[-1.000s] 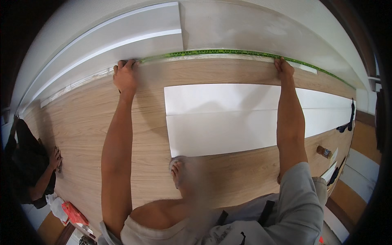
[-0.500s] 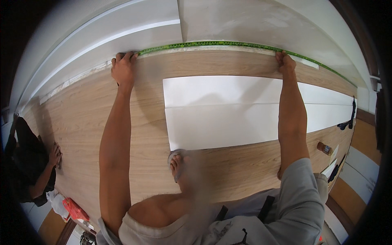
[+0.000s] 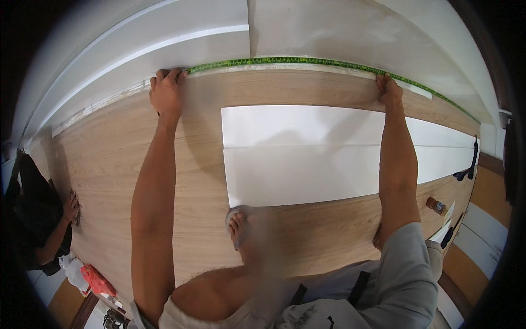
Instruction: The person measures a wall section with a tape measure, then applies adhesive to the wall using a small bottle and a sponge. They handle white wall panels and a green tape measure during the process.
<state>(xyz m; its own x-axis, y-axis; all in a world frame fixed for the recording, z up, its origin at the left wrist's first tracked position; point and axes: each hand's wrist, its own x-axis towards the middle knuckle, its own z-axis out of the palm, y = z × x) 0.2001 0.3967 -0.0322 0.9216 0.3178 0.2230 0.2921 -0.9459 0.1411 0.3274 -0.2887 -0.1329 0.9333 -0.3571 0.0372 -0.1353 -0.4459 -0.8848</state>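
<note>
Both hands press a green tape measure (image 3: pixel 296 61) flat along the wall edge of the wood floor (image 3: pixel 109 164). Left hand (image 3: pixel 166 93) and right hand (image 3: pixel 389 89) pinch its ends. Measuring seems underway; next, read it carefully.

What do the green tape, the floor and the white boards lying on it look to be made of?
The green tape, held by the left hand and right hand, looks like a thin flexible measuring tape, plastic or coated fabric, since it follows the wall edge. The floor shows matte wood grain, likely laminate or vinyl plank. The white boards look smooth and flat, perhaps painted or laminated panel.
</note>
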